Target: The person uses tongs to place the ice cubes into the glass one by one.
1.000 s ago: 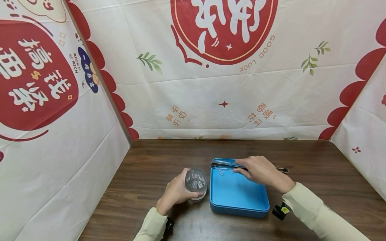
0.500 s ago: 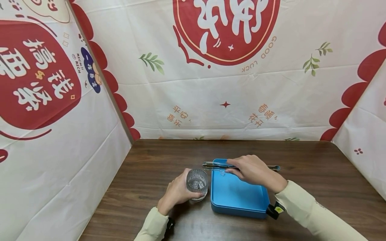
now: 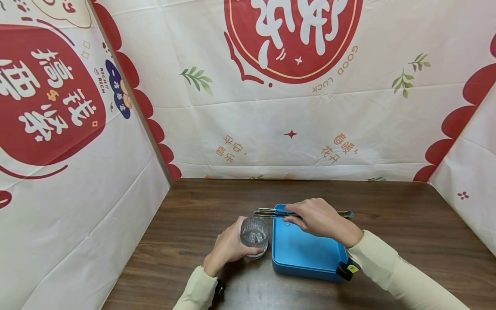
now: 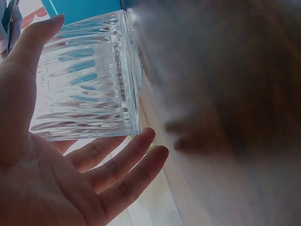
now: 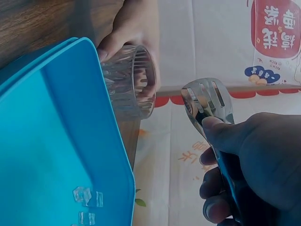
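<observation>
My left hand holds a ribbed clear glass upright on the table, thumb on its near side; clear pieces lie inside. In the left wrist view the glass stands between thumb and fingers. My right hand grips metal tongs above the far left part of a blue tray, their tips over the far rim area of the glass. The right wrist view shows the slotted tongs head beside the glass; whether it holds anything is unclear. Small clear pieces lie in the tray.
The brown wooden table carries the glass and the tray, which stand close together. A white printed cloth hangs behind the table, with more cloth at the left and right sides.
My right hand has moved left with the tongs, from over the tray to the glass's far side. The left hand and glass have stayed about in place; the view has shifted slightly.
</observation>
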Tool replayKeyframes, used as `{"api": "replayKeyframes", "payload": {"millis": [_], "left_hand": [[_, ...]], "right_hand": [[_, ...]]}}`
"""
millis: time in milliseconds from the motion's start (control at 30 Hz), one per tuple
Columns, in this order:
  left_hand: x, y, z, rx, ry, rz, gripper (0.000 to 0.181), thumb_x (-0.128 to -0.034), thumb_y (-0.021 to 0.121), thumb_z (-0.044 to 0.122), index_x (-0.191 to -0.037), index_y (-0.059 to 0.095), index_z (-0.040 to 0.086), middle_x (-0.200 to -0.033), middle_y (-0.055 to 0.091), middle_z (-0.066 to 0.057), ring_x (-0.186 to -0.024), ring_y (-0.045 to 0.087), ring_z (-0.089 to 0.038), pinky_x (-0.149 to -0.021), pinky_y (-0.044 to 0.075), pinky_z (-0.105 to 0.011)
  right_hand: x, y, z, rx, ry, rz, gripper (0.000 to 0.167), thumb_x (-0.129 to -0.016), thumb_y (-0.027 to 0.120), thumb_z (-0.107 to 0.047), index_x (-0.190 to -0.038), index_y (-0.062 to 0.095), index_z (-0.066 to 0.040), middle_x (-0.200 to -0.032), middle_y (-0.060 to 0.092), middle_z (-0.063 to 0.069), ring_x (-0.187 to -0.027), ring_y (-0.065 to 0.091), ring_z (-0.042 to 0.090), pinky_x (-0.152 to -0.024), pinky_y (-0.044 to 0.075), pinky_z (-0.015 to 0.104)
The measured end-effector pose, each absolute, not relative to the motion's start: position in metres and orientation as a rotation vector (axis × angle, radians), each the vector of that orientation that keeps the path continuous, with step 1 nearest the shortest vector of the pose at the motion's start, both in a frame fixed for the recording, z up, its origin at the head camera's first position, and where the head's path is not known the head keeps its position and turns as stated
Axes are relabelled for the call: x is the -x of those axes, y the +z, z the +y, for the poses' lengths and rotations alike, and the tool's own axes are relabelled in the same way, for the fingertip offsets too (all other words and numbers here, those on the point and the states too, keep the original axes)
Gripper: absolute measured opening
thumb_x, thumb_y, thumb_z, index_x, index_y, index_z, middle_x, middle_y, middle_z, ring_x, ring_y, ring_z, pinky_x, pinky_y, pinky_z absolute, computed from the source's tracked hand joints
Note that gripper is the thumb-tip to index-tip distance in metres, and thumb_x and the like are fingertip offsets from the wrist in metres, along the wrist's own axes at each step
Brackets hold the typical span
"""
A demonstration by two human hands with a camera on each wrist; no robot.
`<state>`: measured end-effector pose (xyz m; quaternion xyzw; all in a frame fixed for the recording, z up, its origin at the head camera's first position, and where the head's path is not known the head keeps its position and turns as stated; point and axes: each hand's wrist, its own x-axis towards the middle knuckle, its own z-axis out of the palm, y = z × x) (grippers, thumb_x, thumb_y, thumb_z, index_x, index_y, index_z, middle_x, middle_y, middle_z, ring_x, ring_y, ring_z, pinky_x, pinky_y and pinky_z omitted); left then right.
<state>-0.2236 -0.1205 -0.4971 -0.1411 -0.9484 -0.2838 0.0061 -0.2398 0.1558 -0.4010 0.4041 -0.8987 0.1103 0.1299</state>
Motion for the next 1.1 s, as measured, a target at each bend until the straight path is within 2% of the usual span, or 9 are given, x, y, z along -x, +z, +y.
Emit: {"api": "replayKeyframes", "payload": {"millis": [333,833,967,1100], "left_hand": [[0.224,-0.498,-0.120,0.430,-0.892,-2.969,0.089,-0.0626,0.086,0.060,-0.132,0.048,0.020,-0.112,0.064,0.004,-0.094,0.064,-0.016,-0.072,0.050,-0.041],[0.223,-0.498,-0.119,0.426,-0.876,-2.969,0.087,-0.0623,0.085,0.061,-0.131,0.048,0.022,-0.111,0.065,0.004,-0.092,0.063,-0.016,-0.071,0.050,-0.040],[0.223,-0.497,-0.119,0.424,-0.863,-2.967,0.088,-0.0620,0.085,0.061,-0.131,0.048,0.022,-0.111,0.065,0.004,-0.093,0.064,-0.016,-0.071,0.050,-0.040],[0.223,-0.496,-0.119,0.418,-0.865,-2.965,0.088,-0.0617,0.086,0.061,-0.131,0.048,0.022,-0.111,0.064,0.004,-0.094,0.064,-0.017,-0.072,0.050,-0.041]], "right_hand": [[0.238,-0.402,0.152,-1.180,0.343,-2.647,0.022,-0.095,0.065,-0.034,-0.078,0.056,-0.024,-0.059,0.043,-0.016,-0.048,0.036,-0.002,-0.045,0.030,0.019],[0.235,-0.405,0.151,-1.171,0.355,-2.680,0.025,-0.095,0.065,-0.038,-0.078,0.054,-0.024,-0.057,0.039,-0.015,-0.048,0.034,-0.001,-0.045,0.029,0.019],[0.236,-0.407,0.155,-1.149,0.359,-2.687,0.024,-0.094,0.065,-0.041,-0.081,0.056,-0.023,-0.059,0.040,-0.015,-0.048,0.035,-0.001,-0.044,0.029,0.019],[0.236,-0.408,0.161,-1.118,0.377,-2.698,0.024,-0.093,0.066,-0.043,-0.093,0.064,-0.019,-0.064,0.049,-0.015,-0.051,0.039,-0.002,-0.046,0.032,0.019]]}}
